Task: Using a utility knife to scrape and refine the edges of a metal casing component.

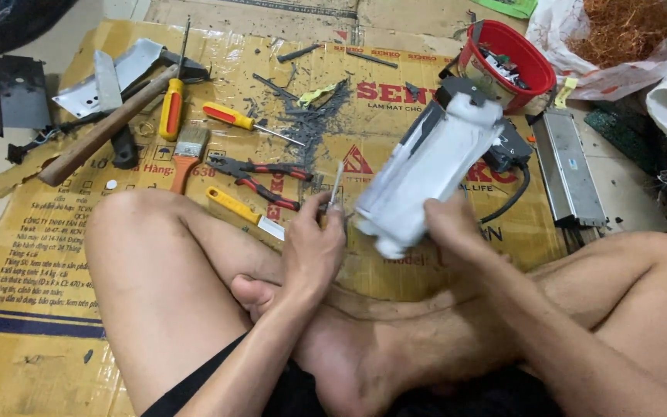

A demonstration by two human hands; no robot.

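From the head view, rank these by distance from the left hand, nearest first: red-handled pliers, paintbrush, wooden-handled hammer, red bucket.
1. Red-handled pliers, just up-left of the left hand.
2. Paintbrush, farther left.
3. Red bucket, upper right; hammer, far left: too close to call.

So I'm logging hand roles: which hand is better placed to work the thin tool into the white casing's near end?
Probably the left hand: it already pinches the thin metal tool beside the white casing. The right hand is occupied gripping that casing's lower end.
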